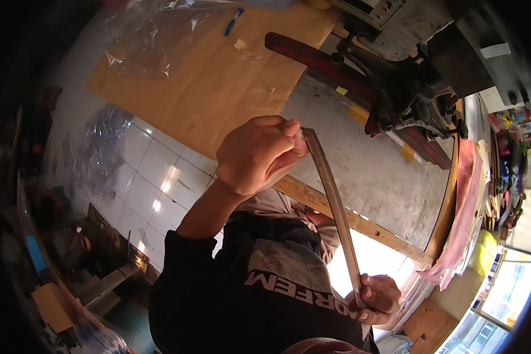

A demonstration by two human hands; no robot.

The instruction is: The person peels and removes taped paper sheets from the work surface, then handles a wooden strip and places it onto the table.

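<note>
Head view: left grip (259, 154) clasps strip (336, 203) near top, right grip (379, 300) pinches lower end.

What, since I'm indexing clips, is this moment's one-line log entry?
long thin strip: slanted between hands | left hand: holds upper end | right hand: holds lower end | nearby: gray tabletop, brown paper

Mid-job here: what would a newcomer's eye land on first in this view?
First, the long thin strip slanting across the middle, its upper end at the left hand and its lower end in the right hand. Next, the dark red bar toward the upper right, and the big brown sheet spread left of it, in the upper part of the picture.
</note>
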